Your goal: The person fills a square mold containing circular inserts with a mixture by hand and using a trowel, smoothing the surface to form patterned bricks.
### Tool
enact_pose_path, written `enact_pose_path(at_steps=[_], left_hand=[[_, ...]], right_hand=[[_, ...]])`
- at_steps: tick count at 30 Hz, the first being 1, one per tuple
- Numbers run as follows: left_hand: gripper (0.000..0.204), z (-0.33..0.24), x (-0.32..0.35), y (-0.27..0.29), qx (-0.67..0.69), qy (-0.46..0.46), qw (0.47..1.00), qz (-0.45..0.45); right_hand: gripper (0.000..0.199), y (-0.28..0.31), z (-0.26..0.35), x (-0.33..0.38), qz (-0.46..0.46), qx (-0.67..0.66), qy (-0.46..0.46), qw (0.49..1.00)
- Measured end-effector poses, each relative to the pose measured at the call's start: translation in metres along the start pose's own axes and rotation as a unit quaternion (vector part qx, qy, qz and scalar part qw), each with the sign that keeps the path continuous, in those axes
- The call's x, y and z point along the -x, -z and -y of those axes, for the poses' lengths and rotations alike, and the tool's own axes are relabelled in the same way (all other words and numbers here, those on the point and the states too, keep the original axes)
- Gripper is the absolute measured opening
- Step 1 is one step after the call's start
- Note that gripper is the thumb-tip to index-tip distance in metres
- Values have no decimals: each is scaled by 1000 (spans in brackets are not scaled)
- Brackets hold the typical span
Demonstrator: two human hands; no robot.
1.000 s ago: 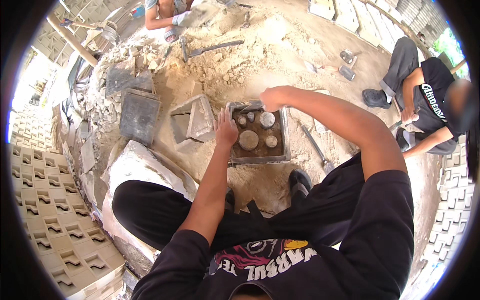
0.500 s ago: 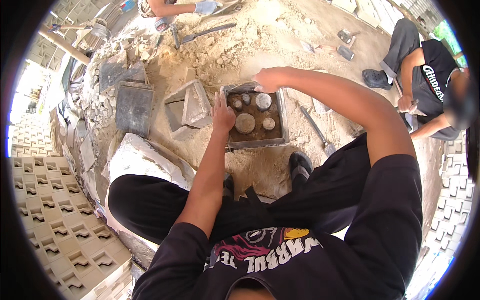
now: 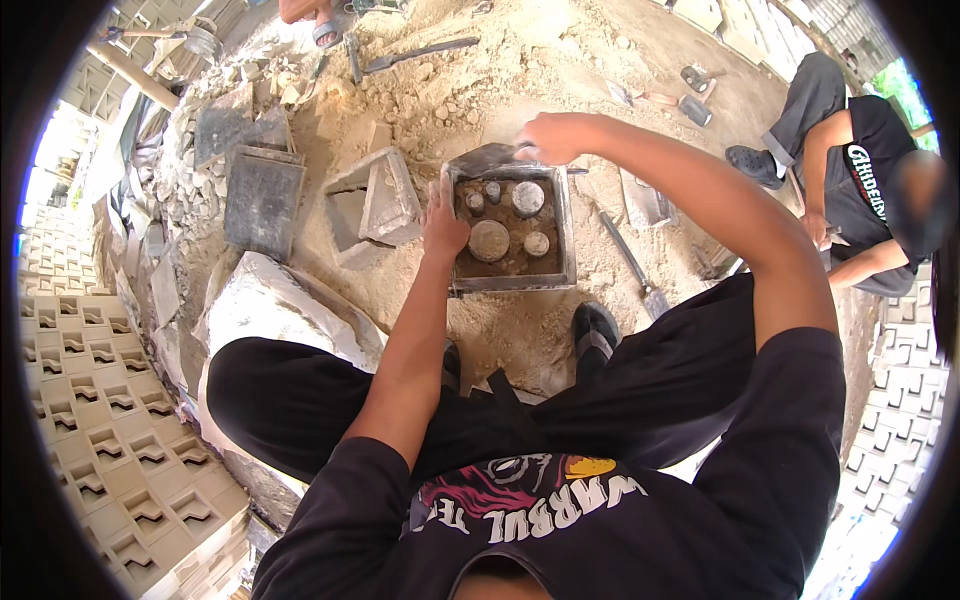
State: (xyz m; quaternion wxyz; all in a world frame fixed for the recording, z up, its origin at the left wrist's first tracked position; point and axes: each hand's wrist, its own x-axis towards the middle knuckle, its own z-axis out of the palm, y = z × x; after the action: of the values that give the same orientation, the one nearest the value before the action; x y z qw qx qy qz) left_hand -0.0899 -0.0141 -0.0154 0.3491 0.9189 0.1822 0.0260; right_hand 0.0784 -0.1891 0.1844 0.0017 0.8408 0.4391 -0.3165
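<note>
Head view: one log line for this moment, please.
left hand: rests on left rim of square mould | right hand: holds flat trowel at mould's far edge | mould: wet mix, round plugs

Sandy ground (image 3: 520, 60) bears a square mould (image 3: 512, 228), slabs (image 3: 262, 200), tools (image 3: 632, 268)

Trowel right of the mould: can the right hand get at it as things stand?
Probably yes. The trowel lies bare on the sand beside the mould, but the right hand already grips a flat tool, so it would need freeing first.
</note>
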Motion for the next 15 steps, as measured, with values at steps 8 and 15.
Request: enact_pose_path(at_steps=[8, 15], left_hand=[[89, 3, 4, 1, 38, 31, 998, -24], [63, -7, -1, -3, -28, 129, 991, -25]], right_hand=[[38, -15, -10, -8, -6, 96, 41, 995], [27, -41, 3, 4, -38, 228, 67, 971]])
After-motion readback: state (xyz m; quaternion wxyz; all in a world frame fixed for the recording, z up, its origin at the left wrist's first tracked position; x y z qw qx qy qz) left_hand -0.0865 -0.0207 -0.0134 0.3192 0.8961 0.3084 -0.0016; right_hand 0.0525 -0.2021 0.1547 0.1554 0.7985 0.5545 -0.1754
